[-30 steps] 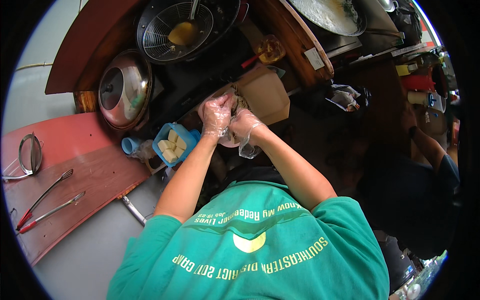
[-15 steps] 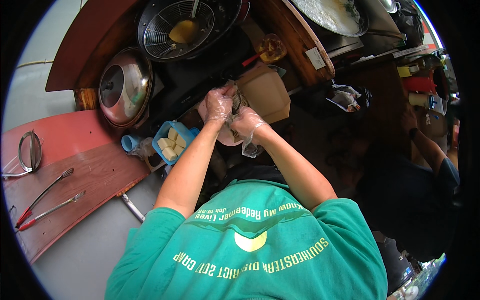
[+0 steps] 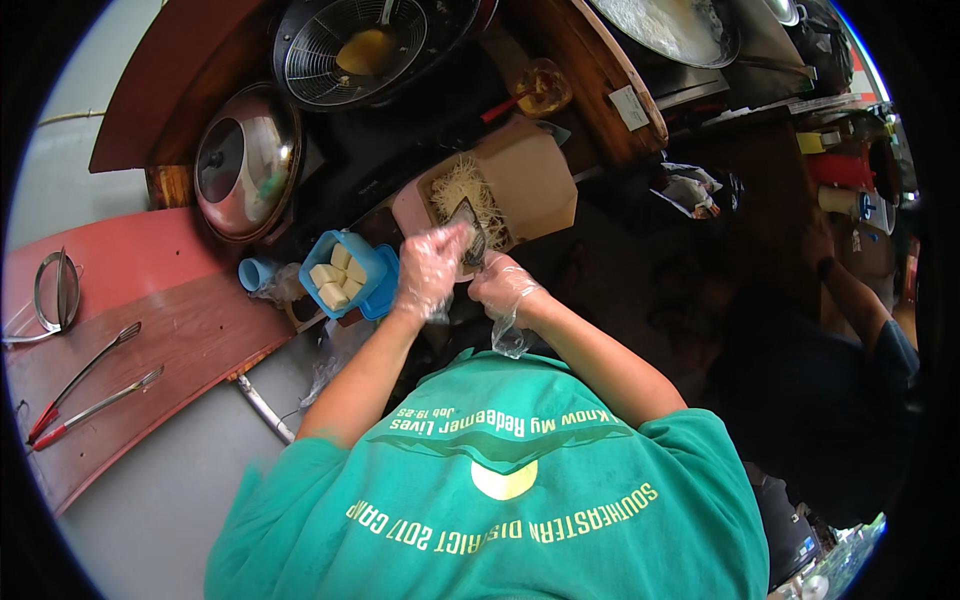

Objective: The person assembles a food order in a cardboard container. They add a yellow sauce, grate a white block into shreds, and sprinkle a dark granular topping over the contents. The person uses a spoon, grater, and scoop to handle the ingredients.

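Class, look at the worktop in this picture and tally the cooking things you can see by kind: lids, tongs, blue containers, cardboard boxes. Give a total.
Metal pot lids: 1
Metal tongs: 1
Blue containers holding pale blocks: 1
Open cardboard boxes holding pale shreds: 1
Total: 4

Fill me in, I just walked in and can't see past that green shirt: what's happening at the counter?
A person in a green shirt is grating something pale over a cardboard box. Both hands wear clear plastic gloves: the left hand and the right hand are at a small metal grater, with a heap of pale shreds in the box beneath. Beside them, a blue container holds pale blocks. Tongs lie unused on the counter at left.
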`<state>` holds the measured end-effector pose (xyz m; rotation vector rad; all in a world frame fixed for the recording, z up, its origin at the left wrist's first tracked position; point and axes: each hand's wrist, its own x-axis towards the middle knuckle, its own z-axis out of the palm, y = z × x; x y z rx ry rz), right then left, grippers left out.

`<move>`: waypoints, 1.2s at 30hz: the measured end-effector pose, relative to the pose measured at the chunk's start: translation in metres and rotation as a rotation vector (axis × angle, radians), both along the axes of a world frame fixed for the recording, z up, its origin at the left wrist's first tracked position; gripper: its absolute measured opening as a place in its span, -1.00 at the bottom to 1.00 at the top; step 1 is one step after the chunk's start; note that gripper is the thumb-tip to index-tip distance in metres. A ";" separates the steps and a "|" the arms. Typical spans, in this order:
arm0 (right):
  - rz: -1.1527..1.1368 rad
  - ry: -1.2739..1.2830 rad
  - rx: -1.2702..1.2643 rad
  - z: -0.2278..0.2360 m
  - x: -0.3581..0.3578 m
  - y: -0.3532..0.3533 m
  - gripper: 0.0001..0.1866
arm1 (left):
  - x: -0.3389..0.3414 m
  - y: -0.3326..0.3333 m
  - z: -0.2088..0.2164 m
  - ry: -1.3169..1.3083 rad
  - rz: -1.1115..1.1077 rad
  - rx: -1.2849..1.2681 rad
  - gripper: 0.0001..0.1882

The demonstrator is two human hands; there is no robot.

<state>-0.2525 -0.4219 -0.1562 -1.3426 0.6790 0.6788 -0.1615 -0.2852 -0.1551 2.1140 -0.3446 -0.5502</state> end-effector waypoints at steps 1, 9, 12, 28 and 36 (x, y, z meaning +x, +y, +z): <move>-0.074 -0.038 0.165 0.005 -0.005 0.000 -0.52 | -0.014 0.003 0.003 -0.031 -0.019 0.002 -0.74; -0.122 -0.038 0.079 0.023 0.001 0.012 -0.61 | -0.016 -0.006 -0.015 -0.170 0.052 0.029 -0.79; -0.078 -0.069 0.034 0.017 -0.003 0.008 -0.54 | -0.015 -0.014 -0.023 -0.153 0.074 0.030 -0.80; -0.210 0.037 0.122 -0.002 -0.030 0.004 -0.75 | -0.009 -0.037 -0.041 -0.088 0.096 0.026 -0.82; -0.132 -0.040 0.017 -0.002 -0.021 -0.004 -0.63 | -0.035 -0.021 -0.013 -0.005 -0.016 -0.054 -0.80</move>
